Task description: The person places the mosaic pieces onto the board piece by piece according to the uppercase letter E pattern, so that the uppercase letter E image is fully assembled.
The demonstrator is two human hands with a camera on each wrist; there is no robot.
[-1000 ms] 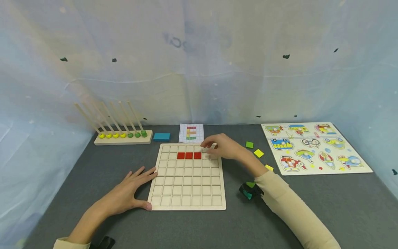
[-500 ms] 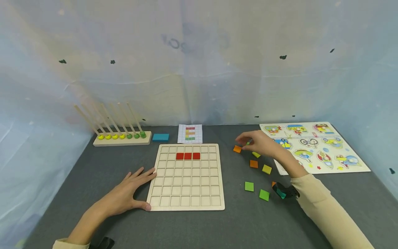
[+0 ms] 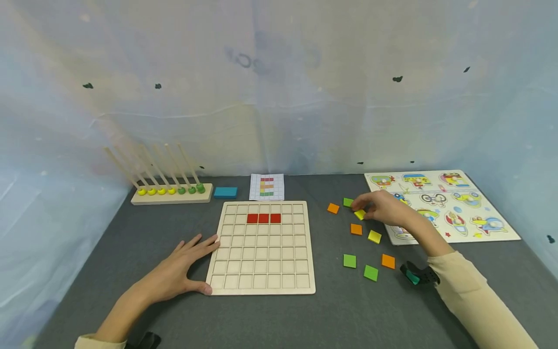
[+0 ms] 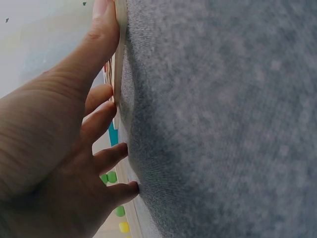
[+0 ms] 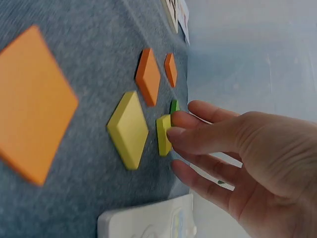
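My left hand [image 3: 176, 269] lies with fingers spread at the left side of the wooden grid board [image 3: 261, 266], its thumb and index fingertip against the board's edge. Three red square tiles [image 3: 263, 218] sit in a row in the board's second row. To the right of the board, my right hand [image 3: 385, 208] has its thumb and fingers around a yellow square tile [image 3: 359, 214]. In the right wrist view the thumb and fingertips overlap the edge of this tile [image 5: 163, 136], while another yellow tile [image 5: 128, 130] lies flat beside it.
Orange [image 3: 356, 229] and green tiles [image 3: 349, 261] lie scattered around the right hand. A vehicle puzzle board [image 3: 475, 208] lies at the right, partly under the right forearm in view. Behind the grid board are a pattern card [image 3: 279, 186], a blue block [image 3: 225, 193] and a bead-and-peg stand [image 3: 139, 198].
My right hand has moved from above the board's upper right corner, past an orange tile, to the yellow tile at the right. My left hand stays at the board's edge.
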